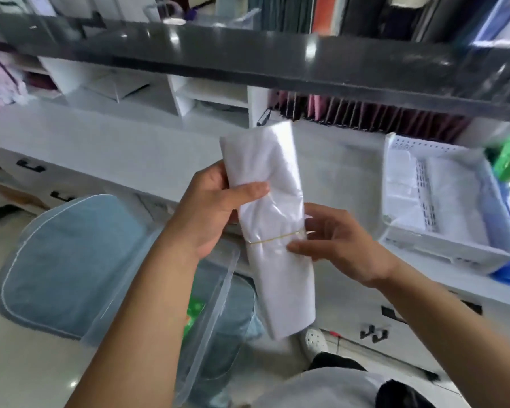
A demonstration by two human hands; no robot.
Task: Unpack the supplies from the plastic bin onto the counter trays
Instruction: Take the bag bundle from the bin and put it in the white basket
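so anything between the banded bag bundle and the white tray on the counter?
Nothing visible. The rubber-banded roll of clear plastic bags sits in both hands, with open counter between it and the white perforated tray.

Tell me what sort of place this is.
Probably a shop or laundry service counter: a white counter under a dark raised ledge, a row of hanging files behind it, and a bundle of plastic bags being unpacked.
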